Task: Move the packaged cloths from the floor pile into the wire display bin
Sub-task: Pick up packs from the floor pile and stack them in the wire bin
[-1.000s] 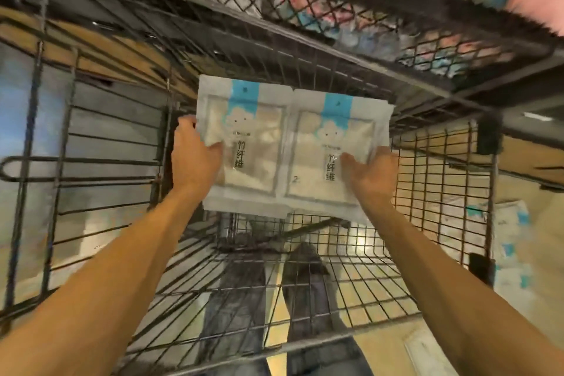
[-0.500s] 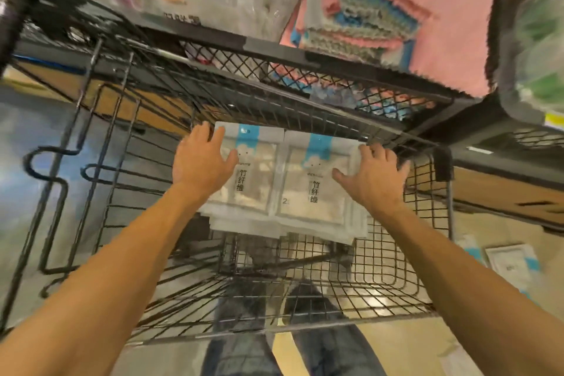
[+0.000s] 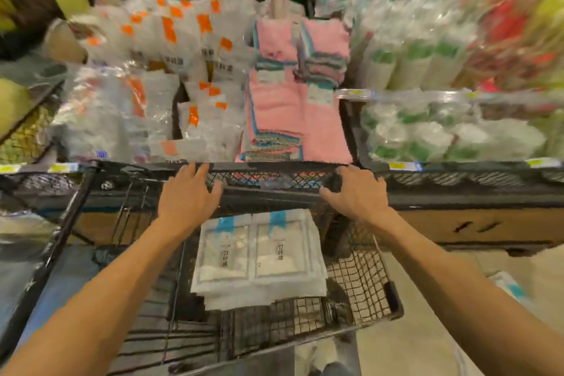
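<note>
Since the earlier frame both hands have let go of the packs and lifted away; the view has tilted up toward the shelves. The left hand [image 3: 187, 198] and right hand [image 3: 357, 197] are now above the stack, fingers spread and loose, holding nothing, near the black mesh rail [image 3: 274, 180] at the back of the bin. The packaged cloths [image 3: 259, 256] lie flat in a stack inside the wire bin [image 3: 366, 281], pushed toward its back wall, prob. so the front stays free for more packs. One more pack [image 3: 508, 285] is on the floor at right, blurred, so the task seems not finished. Pink towels [image 3: 283, 107] sit on the shelf above.
</note>
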`<state>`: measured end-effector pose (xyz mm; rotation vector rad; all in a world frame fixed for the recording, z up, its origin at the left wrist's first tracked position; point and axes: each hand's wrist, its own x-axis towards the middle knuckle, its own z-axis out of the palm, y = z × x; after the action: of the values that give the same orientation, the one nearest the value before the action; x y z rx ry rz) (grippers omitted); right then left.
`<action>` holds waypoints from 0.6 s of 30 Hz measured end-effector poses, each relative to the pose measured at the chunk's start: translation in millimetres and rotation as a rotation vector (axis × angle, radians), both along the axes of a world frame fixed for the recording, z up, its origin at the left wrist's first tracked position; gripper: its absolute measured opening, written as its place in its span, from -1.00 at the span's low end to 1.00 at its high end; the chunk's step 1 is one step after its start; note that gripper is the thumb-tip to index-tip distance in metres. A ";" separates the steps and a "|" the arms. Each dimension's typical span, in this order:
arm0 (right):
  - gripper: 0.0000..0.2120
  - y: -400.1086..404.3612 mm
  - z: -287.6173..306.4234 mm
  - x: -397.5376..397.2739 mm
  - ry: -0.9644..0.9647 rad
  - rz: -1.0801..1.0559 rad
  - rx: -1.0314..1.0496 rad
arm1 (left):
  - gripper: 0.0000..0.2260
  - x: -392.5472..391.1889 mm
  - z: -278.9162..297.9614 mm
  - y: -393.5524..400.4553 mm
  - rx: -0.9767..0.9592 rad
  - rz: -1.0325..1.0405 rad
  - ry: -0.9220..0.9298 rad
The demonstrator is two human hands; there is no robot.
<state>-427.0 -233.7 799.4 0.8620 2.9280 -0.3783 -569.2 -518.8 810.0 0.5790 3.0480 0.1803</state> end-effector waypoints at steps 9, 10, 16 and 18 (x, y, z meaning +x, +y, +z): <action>-0.31 5.5 85.9 106.5 0.113 -0.312 0.039 | -0.54 33.8 77.8 68.3 0.193 -0.380 -0.033; -0.31 3.6 91.5 124.6 0.117 -0.347 0.035 | -0.52 40.4 80.7 78.8 0.193 -0.430 -0.033; -0.20 -10.5 113.9 251.0 0.094 -0.600 0.056 | -0.46 115.1 87.5 147.5 0.186 -0.719 -0.097; -0.20 -16.6 119.5 294.7 0.095 -0.682 0.086 | -0.50 150.6 90.2 166.0 0.195 -0.819 -0.080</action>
<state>-132.3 -250.3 918.9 1.8941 2.6505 -0.3273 -418.5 -352.8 900.2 1.6933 2.4655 0.4428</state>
